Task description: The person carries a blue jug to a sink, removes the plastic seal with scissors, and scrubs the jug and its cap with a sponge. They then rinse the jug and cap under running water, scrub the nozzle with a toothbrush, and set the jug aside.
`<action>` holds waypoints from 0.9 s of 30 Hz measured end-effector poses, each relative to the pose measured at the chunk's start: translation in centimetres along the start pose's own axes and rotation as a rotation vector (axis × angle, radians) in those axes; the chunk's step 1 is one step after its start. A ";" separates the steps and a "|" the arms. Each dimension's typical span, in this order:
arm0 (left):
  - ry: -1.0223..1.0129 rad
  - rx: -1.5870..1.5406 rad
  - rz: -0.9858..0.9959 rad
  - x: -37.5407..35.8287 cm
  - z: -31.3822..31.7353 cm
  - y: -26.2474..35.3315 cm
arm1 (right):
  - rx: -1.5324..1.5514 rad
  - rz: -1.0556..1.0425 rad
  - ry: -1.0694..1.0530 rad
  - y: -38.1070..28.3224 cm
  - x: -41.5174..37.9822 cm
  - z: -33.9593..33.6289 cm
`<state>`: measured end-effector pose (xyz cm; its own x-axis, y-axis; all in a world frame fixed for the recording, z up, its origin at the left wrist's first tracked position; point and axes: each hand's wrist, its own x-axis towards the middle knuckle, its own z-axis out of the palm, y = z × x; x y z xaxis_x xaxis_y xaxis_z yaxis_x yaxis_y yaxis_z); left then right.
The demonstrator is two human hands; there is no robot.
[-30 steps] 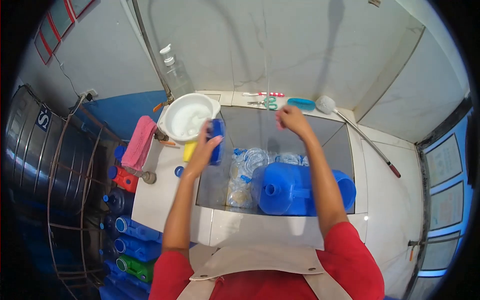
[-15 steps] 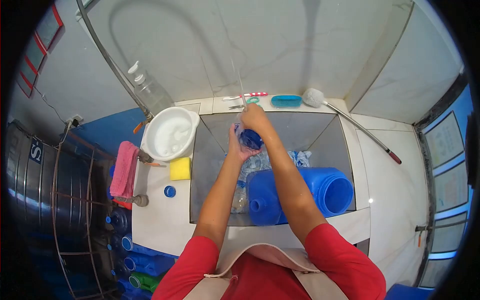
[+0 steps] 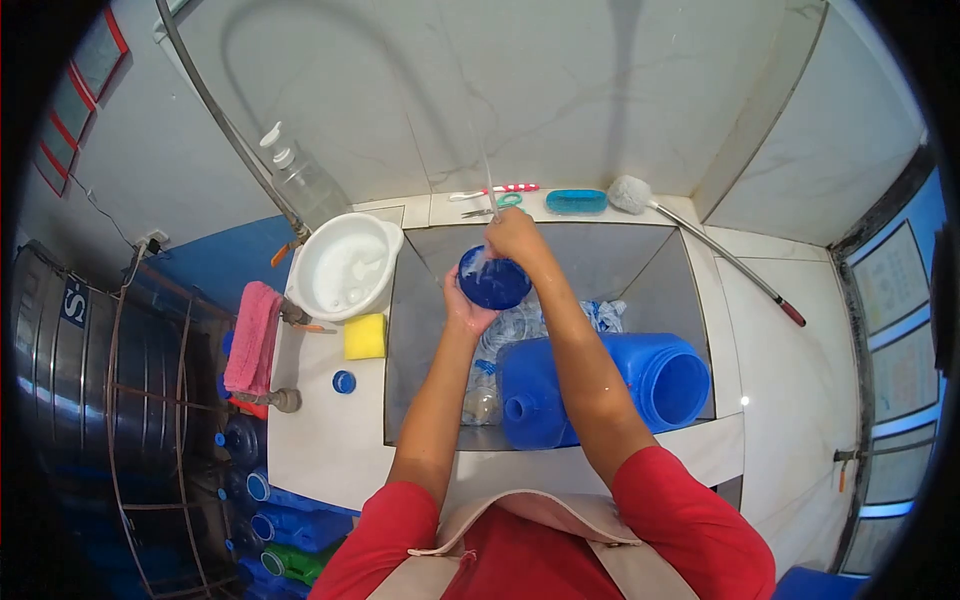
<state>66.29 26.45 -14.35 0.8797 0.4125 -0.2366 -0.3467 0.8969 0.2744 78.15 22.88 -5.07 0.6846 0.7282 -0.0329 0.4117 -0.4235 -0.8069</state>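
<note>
Above the sink [image 3: 640, 265], my left hand [image 3: 466, 305] grips a round, dark blue lid [image 3: 497, 287] by its left and lower edge. The lid's hollow side faces up towards me. At its upper rim my right hand [image 3: 515, 235] has its fingers curled; whether they pinch anything is hidden. A thin stream of water [image 3: 486, 165] falls at my right hand and onto the lid. Under my right forearm a big blue jug [image 3: 590, 375] lies on its side in the sink, its wide mouth facing right. Crumpled clear and blue plastic [image 3: 520, 325] lies behind it.
Left of the sink are a white basin [image 3: 300, 275] of sudsy water, a yellow sponge [image 3: 365, 337], a small blue cap [image 3: 344, 382] and a pump bottle [image 3: 305, 185]. Scissors [image 3: 490, 209], a blue brush [image 3: 577, 202] and a long-handled round brush [image 3: 630, 195] line the back ledge.
The lid has turned from a tilted position to show its hollow side to me. My left hand has shifted slightly left and down. My right hand stays by the water stream.
</note>
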 end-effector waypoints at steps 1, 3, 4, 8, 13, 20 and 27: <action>0.020 0.010 -0.014 -0.1 0.6 -0.2 | 0.067 0.021 -0.051 -0.4 -0.3 -0.5; 0.039 0.016 -0.026 0.6 0.8 -0.1 | 0.131 0.040 -0.104 0.0 0.0 -0.2; 0.039 0.043 -0.015 1.2 0.5 0.1 | 0.096 -0.015 -0.036 0.3 0.2 0.3; 0.033 0.157 0.117 2.5 -2.4 1.3 | 0.178 0.020 0.003 1.1 0.9 1.4; 0.171 0.156 0.169 0.2 -4.3 0.2 | -0.049 -0.081 0.094 1.5 0.6 1.3; 0.146 0.093 0.206 0.5 -6.0 1.1 | -0.105 -0.095 0.144 1.5 0.7 1.6; 0.510 -0.200 0.157 1.2 -8.7 0.3 | 0.064 -0.023 0.001 1.0 0.3 1.2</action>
<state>64.44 28.63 -22.65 0.5611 0.5237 -0.6411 -0.5597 0.8106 0.1723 78.08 23.33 -6.64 0.6762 0.7366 -0.0135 0.3880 -0.3716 -0.8434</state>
